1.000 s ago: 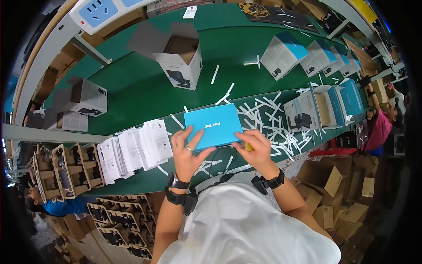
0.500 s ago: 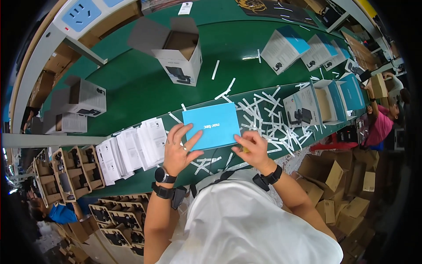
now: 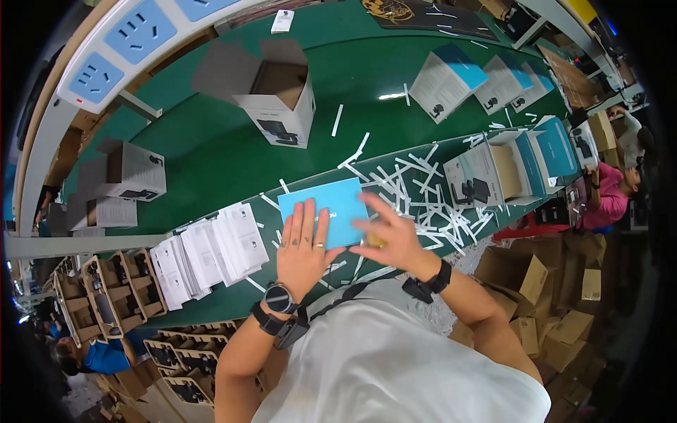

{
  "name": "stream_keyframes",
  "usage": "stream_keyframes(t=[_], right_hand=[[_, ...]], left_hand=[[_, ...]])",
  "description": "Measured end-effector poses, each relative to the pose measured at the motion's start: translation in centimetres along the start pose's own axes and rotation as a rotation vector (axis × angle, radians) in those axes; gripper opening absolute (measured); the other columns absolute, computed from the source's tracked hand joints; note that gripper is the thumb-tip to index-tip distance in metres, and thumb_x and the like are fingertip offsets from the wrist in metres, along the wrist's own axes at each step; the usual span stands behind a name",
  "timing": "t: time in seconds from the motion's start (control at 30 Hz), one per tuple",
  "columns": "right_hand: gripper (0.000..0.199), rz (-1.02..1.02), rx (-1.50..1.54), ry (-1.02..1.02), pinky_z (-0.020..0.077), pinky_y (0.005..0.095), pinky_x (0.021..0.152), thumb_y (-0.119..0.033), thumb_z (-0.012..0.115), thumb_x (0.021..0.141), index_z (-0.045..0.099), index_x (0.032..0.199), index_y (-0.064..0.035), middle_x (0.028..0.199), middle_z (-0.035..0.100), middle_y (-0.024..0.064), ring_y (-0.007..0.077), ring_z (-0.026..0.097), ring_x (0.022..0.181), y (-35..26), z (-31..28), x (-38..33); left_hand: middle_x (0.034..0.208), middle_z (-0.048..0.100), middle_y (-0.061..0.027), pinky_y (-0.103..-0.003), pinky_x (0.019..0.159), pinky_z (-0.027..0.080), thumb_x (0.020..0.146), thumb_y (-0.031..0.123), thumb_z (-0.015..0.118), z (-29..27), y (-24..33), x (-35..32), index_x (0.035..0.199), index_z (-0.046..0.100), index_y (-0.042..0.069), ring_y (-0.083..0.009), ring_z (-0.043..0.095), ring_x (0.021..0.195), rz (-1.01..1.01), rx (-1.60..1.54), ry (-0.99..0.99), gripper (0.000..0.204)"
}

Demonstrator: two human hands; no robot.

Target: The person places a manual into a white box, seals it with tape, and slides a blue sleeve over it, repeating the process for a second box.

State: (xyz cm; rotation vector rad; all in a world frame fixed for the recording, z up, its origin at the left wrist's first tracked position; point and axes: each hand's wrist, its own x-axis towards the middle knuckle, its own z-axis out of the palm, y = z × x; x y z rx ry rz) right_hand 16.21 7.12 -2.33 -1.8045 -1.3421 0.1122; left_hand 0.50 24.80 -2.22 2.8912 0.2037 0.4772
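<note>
Head view is looking down on a person pressing a flat light-blue cardboard box [image 3: 326, 210] against the green worktop [image 3: 211, 151]. Their left hand [image 3: 302, 248] is lying open on it, fingers spread flat across its near half, seemingly to keep it from sliding. Their right hand [image 3: 390, 236] is hovering at the box's right edge with fingers loosely apart and slightly blurred; something small and yellowish is showing under the palm, but I cannot tell what it is or whether it is being gripped. The box is sitting just in front of the person, at the worktop's near edge. White paper strips [image 3: 423, 194] are lying scattered to its right, looking like peeled backing. A fanned row of white leaflets [image 3: 211, 250] is sitting just to its left, within easy reach. Farther back, an open white carton [image 3: 278, 99] is standing with its flaps up.
</note>
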Motion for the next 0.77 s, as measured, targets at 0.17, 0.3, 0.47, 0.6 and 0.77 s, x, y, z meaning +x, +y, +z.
stream_keyframes(t=[0.17, 0.3, 0.47, 0.6, 0.77], right_hand=[[0.097, 0.077, 0.010, -0.254, 0.0595, 0.0383, 0.072, -0.039, 0.095, 0.057, 0.056, 0.142, -0.0154, 0.159, 0.028, 0.0237, 0.0273, 0.072, 0.079, 1.4, -1.3, 3.9], [0.100, 0.118, 0.180, -0.219, 0.0586, 0.0393, 0.082, -0.037, 0.094, 0.058, 0.052, 0.146, -0.0145, 0.156, 0.030, 0.0223, 0.0317, 0.070, 0.092, 3.0, -0.5, 3.3], [0.096, 0.160, 0.262, -0.152, 0.0456, 0.0431, 0.106, -0.035, 0.096, 0.057, 0.057, 0.141, -0.0110, 0.157, 0.029, 0.0263, 0.0395, 0.048, 0.136, 5.3, -4.2, 4.0], [0.100, 0.317, 0.122, 0.370, 0.0414, 0.0455, 0.112, -0.038, 0.095, 0.059, 0.053, 0.141, -0.0004, 0.146, 0.042, 0.0287, 0.0403, 0.046, 0.136, 11.5, -6.5, 7.5], [0.093, 0.643, -0.154, 0.338, 0.0407, 0.0477, 0.113, -0.044, 0.085, 0.075, 0.042, 0.153, -0.0146, 0.160, 0.020, 0.0264, 0.0430, 0.046, 0.137, 16.6, -6.2, 15.5]], left_hand=[[0.150, 0.044, -0.0243, -0.056, 0.111, 0.036, 0.075, 0.047, 0.081, -2.3, -2.4, 2.2, 0.138, 0.059, 0.013, -0.0459, 0.042, 0.137, 0.069, -0.165, -0.066, 0.075], [0.148, 0.038, -0.0285, -0.058, 0.112, 0.033, 0.071, 0.048, 0.083, -4.8, -5.4, 4.6, 0.140, 0.058, 0.024, -0.0503, 0.037, 0.135, 0.148, -0.263, -0.252, 0.078], [0.149, 0.038, -0.0253, -0.056, 0.111, 0.037, 0.068, 0.038, 0.086, -6.1, -7.6, 7.7, 0.142, 0.055, 0.025, -0.0470, 0.047, 0.130, 0.308, -0.231, -0.411, 0.081], [0.148, 0.043, -0.0218, -0.055, 0.113, 0.036, 0.072, 0.016, 0.081, -7.5, -9.5, 16.4, 0.142, 0.054, 0.017, -0.0445, 0.046, 0.132, 0.254, 0.117, 0.017, 0.075], [0.158, 0.034, -0.0210, -0.053, 0.117, 0.031, 0.078, 0.017, 0.074, -3.3, -14.1, 25.1, 0.158, 0.030, 0.020, -0.0447, 0.037, 0.141, -0.296, 0.378, -0.826, 0.091]])
